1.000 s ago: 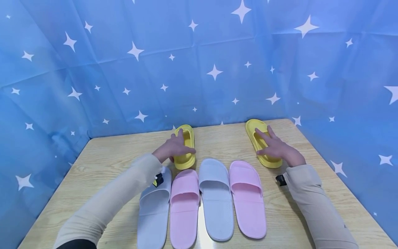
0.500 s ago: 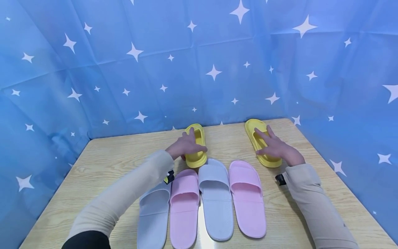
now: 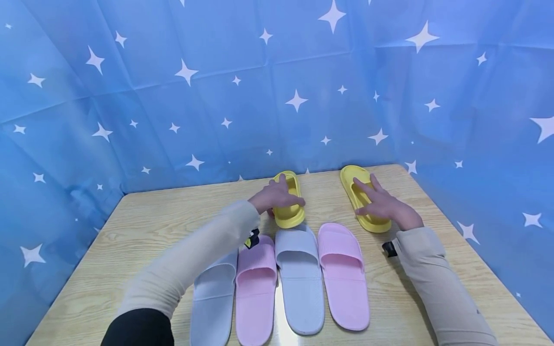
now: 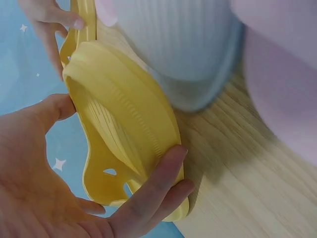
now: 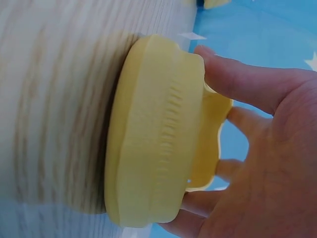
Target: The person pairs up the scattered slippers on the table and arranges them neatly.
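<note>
Left hand point(image 3: 277, 197) holds a yellow slipper point(image 4: 131, 106) between thumb and fingers, near the middle of the worktop's point(image 3: 164, 216) far edge. Right hand point(image 3: 386, 205) likewise grips a second yellow slipper point(image 5: 151, 134) by its sides, near the far right corner. Toward the near edge, side by side: two grey-blue slippers point(image 3: 304, 302) alternating with two pink slippers point(image 3: 347, 300). Blue starred cloth point(image 3: 251, 115) hangs behind.

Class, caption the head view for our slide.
Left hand and right hand hold yellow slippers beyond two blue slippers and two pink slippers.
</note>
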Action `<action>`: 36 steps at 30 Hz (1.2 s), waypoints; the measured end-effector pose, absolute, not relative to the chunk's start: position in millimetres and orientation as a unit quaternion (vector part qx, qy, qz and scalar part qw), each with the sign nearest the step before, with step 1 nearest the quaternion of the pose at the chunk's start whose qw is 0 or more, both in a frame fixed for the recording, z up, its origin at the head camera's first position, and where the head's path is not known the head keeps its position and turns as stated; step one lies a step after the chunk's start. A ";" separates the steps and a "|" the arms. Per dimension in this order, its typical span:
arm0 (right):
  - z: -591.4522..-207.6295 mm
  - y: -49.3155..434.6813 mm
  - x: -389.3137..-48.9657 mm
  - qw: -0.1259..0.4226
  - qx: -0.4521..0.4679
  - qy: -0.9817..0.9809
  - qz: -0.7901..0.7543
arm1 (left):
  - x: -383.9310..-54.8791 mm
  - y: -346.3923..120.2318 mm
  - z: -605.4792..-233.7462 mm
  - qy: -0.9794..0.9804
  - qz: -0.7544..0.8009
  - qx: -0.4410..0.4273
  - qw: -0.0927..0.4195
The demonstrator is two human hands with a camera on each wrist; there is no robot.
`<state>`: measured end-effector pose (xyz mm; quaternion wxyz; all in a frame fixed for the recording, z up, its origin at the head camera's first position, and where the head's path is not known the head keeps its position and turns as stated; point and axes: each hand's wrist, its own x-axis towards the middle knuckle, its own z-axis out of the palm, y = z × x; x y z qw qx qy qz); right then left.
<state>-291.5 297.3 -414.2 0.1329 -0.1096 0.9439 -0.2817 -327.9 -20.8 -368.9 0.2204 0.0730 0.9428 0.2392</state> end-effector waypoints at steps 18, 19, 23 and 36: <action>-413.2 310.2 -291.1 0.126 -0.093 0.948 -0.276 | -317.9 47.0 -373.1 0.950 0.243 0.074 0.180; -412.7 309.6 -290.8 0.124 -0.093 0.949 -0.274 | -317.3 50.2 -373.4 0.950 0.245 0.071 0.179; -412.3 307.9 -290.0 0.117 -0.093 0.953 -0.265 | -315.0 62.2 -374.8 0.952 0.242 0.069 0.174; -416.8 300.3 -297.0 0.066 -0.162 0.958 -0.227 | -312.0 90.5 -377.8 0.956 0.234 0.108 0.139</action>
